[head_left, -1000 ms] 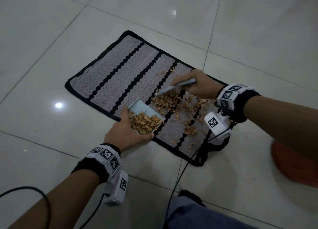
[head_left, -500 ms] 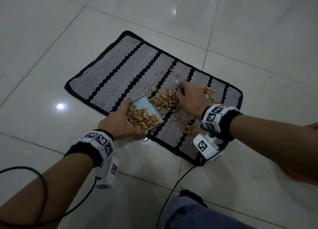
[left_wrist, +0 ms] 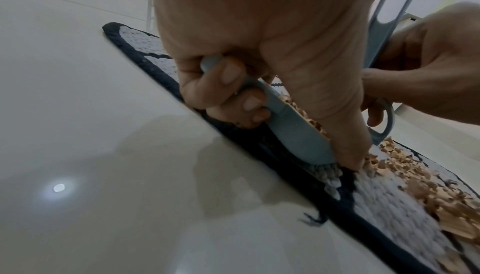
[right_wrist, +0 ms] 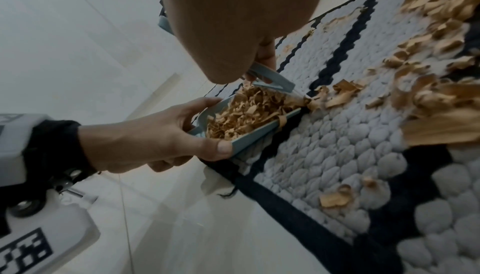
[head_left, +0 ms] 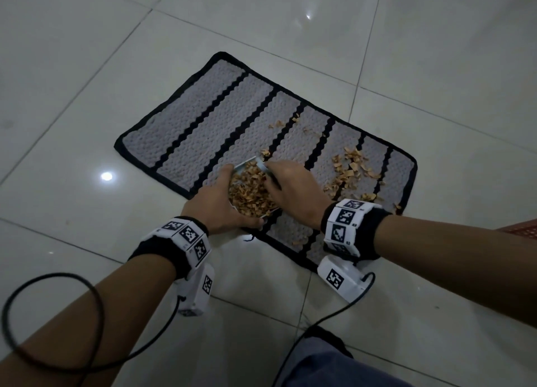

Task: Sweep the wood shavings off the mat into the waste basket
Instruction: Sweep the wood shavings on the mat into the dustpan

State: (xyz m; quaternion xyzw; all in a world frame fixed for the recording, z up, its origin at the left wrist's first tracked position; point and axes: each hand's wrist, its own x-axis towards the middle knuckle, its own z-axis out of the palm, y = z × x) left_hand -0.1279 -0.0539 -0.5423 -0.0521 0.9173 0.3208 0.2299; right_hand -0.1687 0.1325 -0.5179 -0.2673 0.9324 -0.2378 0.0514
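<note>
A grey mat (head_left: pixel 203 119) with black stripes lies on the tiled floor. My left hand (head_left: pixel 220 209) grips the handle of a light blue dustpan (right_wrist: pixel 249 144) at the mat's near edge. The pan is heaped with wood shavings (head_left: pixel 250 197). My right hand (head_left: pixel 293 189) holds a small light blue brush (left_wrist: pixel 384 21) right at the pan's mouth, its head (right_wrist: pixel 272 80) against the heap. More loose shavings (head_left: pixel 348 168) lie scattered on the mat's right part. In the left wrist view my fingers (left_wrist: pixel 228 85) curl round the pan handle.
White glossy floor tiles (head_left: pixel 87 67) surround the mat on all sides. An orange-red object (head_left: pixel 523 229) shows at the right edge, mostly out of view. Black cables (head_left: pixel 96 328) trail from both wrist cameras across the floor near my knee (head_left: pixel 334 366).
My right hand swept the brush left across the mat and pushed the middle pile of shavings into the dustpan, which is now fuller. My left hand kept hold of the pan.
</note>
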